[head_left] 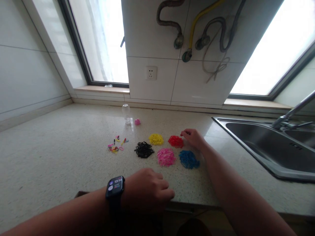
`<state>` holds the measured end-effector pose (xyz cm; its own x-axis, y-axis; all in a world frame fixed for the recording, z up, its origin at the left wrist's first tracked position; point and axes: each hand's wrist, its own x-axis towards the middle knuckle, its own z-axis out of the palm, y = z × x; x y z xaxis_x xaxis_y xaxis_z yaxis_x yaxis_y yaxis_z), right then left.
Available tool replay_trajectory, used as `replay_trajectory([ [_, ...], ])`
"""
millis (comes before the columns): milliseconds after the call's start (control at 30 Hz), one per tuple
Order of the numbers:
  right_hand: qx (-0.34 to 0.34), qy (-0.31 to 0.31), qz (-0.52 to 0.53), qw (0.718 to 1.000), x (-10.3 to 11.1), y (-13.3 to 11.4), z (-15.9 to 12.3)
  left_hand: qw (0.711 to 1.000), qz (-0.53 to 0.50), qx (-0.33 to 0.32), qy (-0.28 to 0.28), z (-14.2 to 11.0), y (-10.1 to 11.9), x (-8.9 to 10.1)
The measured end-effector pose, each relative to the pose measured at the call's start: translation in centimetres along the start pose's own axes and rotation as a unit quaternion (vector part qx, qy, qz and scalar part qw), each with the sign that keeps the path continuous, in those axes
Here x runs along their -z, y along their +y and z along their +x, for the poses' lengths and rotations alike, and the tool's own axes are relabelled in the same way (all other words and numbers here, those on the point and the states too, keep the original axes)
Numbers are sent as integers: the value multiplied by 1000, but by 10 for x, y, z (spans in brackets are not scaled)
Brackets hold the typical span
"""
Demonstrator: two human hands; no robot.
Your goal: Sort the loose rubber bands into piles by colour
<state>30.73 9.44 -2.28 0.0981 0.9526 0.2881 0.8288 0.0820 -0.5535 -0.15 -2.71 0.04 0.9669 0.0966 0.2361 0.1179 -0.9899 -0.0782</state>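
Small rubber bands lie in colour piles on the counter: yellow (pixel 156 139), red (pixel 175 141), black (pixel 144 149), pink (pixel 166 157) and blue (pixel 189 159). My right hand (pixel 193 138) rests at the right side of the red pile, fingers curled and drawn together. Anything between its fingertips is too small to make out. Near the counter's front edge, below the pink pile, my left hand (pixel 150 190) is curled into a loose fist with nothing visible in it. A smartwatch (pixel 115 186) is on the left wrist. Mixed-colour bands (pixel 115 145) lie scattered at the left.
A clear bottle (pixel 126 114) stands upside down towards the back, beside a small pink cap (pixel 137 122). At the right is a steel sink (pixel 248 144) with a faucet (pixel 292 113). A tiled wall (pixel 152 88) with hoses and an outlet (pixel 151 72) borders the counter.
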Motion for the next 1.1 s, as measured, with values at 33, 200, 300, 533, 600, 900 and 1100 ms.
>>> replay_trajectory([
  [33,-7,-4,5,1000,-1,2,2,1000,6,2,6,0,-5,6],
  [200,-22,-5,23,999,-1,3,6,994,10,102,49,-16,-51,35],
  [300,-27,-11,15,999,0,4,7,981,-8,178,74,-42,-93,42],
  [533,-17,-18,18,1000,-2,12,11,933,5,350,87,-121,-175,36],
  [600,-20,-24,17,999,-3,13,11,925,-10,373,75,-139,-188,31],
  [900,-9,-37,21,999,-6,20,15,900,-97,423,45,-168,-209,6],
  [1100,-5,-40,18,999,-5,19,15,900,-120,416,52,-168,-211,4],
])
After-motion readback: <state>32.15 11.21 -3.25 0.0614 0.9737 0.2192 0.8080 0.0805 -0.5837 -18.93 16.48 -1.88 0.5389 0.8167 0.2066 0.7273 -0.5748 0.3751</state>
